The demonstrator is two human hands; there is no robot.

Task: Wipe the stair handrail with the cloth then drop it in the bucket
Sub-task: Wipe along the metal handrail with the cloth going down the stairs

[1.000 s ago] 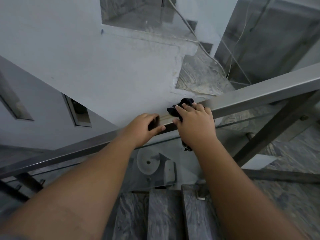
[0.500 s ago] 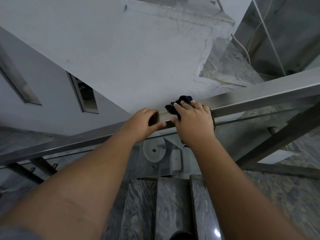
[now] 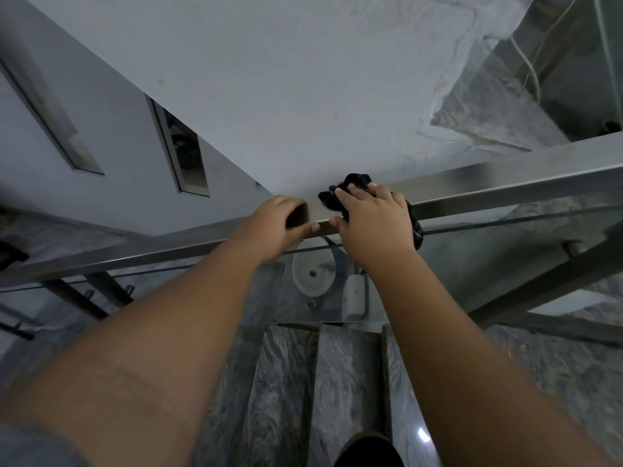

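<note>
A square steel handrail (image 3: 499,187) runs across the view, rising toward the right. My right hand (image 3: 374,220) presses a black cloth (image 3: 354,183) onto the rail's top, and part of the cloth hangs down on the near side by my wrist. My left hand (image 3: 279,227) grips the rail just to the left, fingers curled over the top and thumb on the near face. No bucket is in view.
A glass panel (image 3: 505,257) hangs under the rail, held by dark steel posts (image 3: 539,284). Marble stair treads (image 3: 347,382) descend below me. A white basin (image 3: 313,274) shows far below through the glass. A white wall fills the space beyond the rail.
The view has tilted down and swung right, so more of the steps below show. Both hands keep their grip at the same spot on the rail.
</note>
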